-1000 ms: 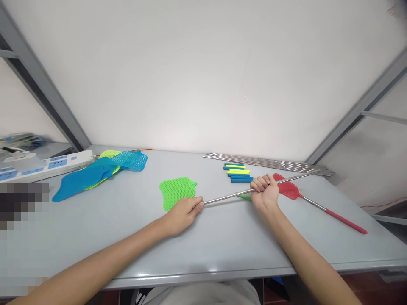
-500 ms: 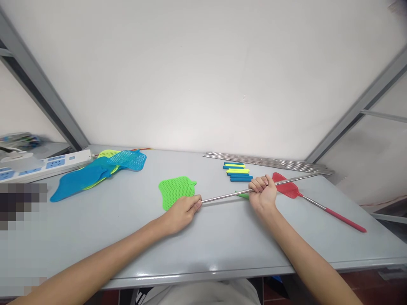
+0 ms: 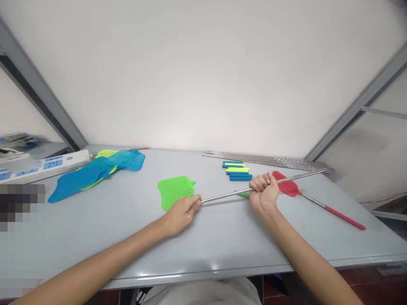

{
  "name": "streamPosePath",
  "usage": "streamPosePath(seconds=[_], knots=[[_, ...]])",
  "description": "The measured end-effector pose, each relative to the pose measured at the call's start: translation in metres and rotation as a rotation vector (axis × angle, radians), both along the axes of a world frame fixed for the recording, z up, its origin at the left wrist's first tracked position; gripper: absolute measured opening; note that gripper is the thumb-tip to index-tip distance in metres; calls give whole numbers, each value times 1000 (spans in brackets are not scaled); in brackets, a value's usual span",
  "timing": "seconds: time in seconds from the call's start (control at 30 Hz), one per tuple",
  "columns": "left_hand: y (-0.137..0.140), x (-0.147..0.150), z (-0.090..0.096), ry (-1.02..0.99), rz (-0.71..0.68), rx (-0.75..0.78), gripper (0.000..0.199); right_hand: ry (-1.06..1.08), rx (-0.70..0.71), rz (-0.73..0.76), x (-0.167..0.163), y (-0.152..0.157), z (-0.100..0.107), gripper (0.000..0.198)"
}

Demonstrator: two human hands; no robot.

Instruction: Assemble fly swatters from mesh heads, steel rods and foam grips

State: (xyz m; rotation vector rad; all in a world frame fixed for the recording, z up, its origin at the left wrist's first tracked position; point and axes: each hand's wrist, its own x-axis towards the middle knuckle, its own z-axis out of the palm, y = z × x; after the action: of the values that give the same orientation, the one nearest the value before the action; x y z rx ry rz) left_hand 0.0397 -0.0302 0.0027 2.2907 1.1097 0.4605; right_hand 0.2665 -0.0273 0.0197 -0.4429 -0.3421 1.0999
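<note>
A thin metal rod (image 3: 225, 196) slants across the table between my two hands. My left hand (image 3: 182, 212) is closed on its near end, thumb on top, just in front of a green fly swatter head (image 3: 176, 190). Farther along, my right hand (image 3: 264, 192) wraps its fingers round the rod, which runs on past it to the upper right. Under the rod, partly hidden by the right hand, lies a green handle sleeve (image 3: 243, 194). Beside that hand rests a red fly swatter (image 3: 288, 187) with a metal shaft and red handle.
Blue and yellow handle sleeves (image 3: 238, 173) lie behind my right hand. A bundle of metal rods (image 3: 254, 158) runs along the wall. Blue swatter heads (image 3: 76, 178) overlap a yellow one (image 3: 108, 155) at left, near a white power strip (image 3: 70, 160).
The rod's far end has risen slightly. Both hands keep their hold in nearly the same place, and the whole view has shifted a little.
</note>
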Motion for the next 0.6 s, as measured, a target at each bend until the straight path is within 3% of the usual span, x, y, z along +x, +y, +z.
streamPosePath(seconds=[0.6], knots=[[0,1,1,-6,14,-6,29,-2,26,-15,-4,1,1,32]])
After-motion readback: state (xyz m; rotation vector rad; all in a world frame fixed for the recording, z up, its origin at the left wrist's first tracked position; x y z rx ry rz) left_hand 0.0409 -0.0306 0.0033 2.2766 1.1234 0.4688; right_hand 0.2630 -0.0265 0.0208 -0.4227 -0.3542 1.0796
